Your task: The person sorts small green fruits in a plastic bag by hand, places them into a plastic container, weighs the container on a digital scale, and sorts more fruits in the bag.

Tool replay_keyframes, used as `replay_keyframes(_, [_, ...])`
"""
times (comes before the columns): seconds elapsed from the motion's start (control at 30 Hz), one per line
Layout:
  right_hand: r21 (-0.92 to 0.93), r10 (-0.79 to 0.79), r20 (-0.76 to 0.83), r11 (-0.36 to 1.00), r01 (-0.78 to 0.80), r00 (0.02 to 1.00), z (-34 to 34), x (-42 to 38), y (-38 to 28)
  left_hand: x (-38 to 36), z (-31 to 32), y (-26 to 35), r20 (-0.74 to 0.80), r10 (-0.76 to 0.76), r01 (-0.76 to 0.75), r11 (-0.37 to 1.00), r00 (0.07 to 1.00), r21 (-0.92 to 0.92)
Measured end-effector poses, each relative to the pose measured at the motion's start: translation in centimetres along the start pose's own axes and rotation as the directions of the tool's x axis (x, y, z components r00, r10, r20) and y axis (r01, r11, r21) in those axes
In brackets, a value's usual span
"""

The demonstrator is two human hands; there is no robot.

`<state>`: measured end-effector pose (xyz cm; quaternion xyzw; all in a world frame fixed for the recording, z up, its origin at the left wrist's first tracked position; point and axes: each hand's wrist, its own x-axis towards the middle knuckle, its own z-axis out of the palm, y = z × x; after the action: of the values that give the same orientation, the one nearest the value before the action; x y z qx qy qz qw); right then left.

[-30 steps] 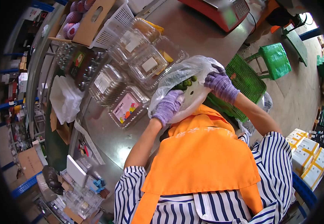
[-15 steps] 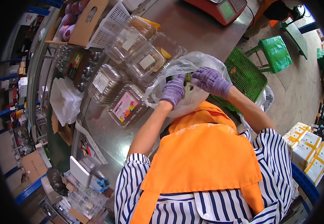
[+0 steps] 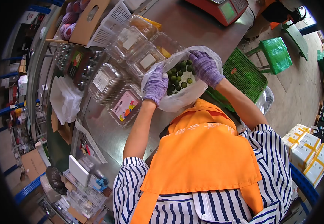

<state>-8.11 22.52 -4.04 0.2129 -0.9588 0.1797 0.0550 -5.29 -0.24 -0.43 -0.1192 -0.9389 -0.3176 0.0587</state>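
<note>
White translucent plastic bag [image 3: 177, 103] is spread open between both hands, with small round dark-green fruits [image 3: 184, 84] loose inside, in the gap between them. Purple-gloved left hand [image 3: 156, 84] is clamped on the bag's left rim; purple-gloved right hand [image 3: 206, 68] lies over the right rim, fingers bent inward, can't tell if gripping. Green plastic mesh crate [image 3: 244, 72] sits just beyond the right hand.

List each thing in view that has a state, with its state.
Plastic bag: mouth open, green fruits inside
Left hand: gloved, touching the bag
Right hand: gloved, touching the bag
Red scale: display lit
Pink-labelled container: closed
White foam boxes: taped
Cardboard box: open, netted fruits showing
</note>
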Motion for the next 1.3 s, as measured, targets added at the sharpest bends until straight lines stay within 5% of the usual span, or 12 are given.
replay_keyframes(0.03, [0.019, -0.038, -0.047, 0.999, 0.039, 0.998, -0.5, 0.0, 0.0, -0.1, -0.3, 0.1, -0.007, -0.02, 0.02, 1.0, 1.0, -0.004])
replay_keyframes(0.13, [0.127, 0.072, 0.316, 0.985, -0.118, 0.946, -2.0, 0.1, -1.1, -0.7, 0.8, -0.4, 0.022, -0.013, 0.013, 1.0, 1.0, -0.013])
replay_keyframes(0.23, [0.126, -0.072, 0.195, 0.991, 0.048, 0.978, 2.1, -0.8, -0.5, -1.5, 2.5, 0.3, 0.108, -0.015, 0.03, 0.99, 0.994, -0.136])
replay_keyframes(0.27, [0.089, -0.014, 0.308, 0.996, -0.014, 0.951, 2.9, -1.0, -0.4, -1.7, 3.0, 0.5, 0.221, -0.079, 0.106, 0.988, 0.972, -0.113])
replay_keyframes(0.5, [0.128, 0.119, 0.18, 0.981, -0.143, 0.976, 2.6, -1.0, 0.1, -3.0, 3.8, 2.3, 0.387, -0.112, 0.107, 0.994, 0.915, 0.033])
replay_keyframes(0.77, [0.108, 0.152, 0.185, 0.979, -0.174, 0.971, 3.2, -0.4, -0.4, -1.7, 3.6, 1.3, 0.193, -0.058, 0.083, 0.989, 0.979, -0.124])
replay_keyframes(0.9, [0.197, 0.151, 0.333, 0.954, -0.225, 0.931, 3.1, -0.9, 0.5, -2.5, 3.3, 0.2, 0.14, -0.106, 0.133, 0.97, 0.984, -0.202])
replay_keyframes(1.0, [0.376, -0.003, 0.378, 0.914, -0.151, 0.926, 2.2, -1.7, 0.1, -2.2, 1.7, 0.7, 0.024, -0.132, 0.134, 0.985, 0.991, -0.111])
replay_keyframes(1.13, [0.434, 0.096, 0.412, 0.853, -0.288, 0.906, 2.5, -0.5, 0.3, -1.4, 0.9, 1.0, -0.053, -0.121, 0.12, 0.992, 0.991, -0.027])
replay_keyframes(1.23, [0.314, -0.038, 0.302, 0.947, -0.061, 0.953, 3.9, 0.2, 0.3, -1.3, 0.1, 1.6, -0.056, -0.127, 0.126, 0.992, 0.99, -0.02])
replay_keyframes(1.27, [0.266, -0.156, 0.124, 0.957, 0.118, 0.98, 5.6, 0.1, 0.6, -1.2, 0.1, 1.6, -0.057, -0.132, 0.13, 0.991, 0.99, -0.036])
replay_keyframes(1.3, [0.24, -0.114, 0.175, 0.968, 0.07, 0.978, 5.3, 0.1, 0.0, -1.2, 0.1, 1.5, -0.041, -0.15, 0.147, 0.987, 0.988, -0.059])
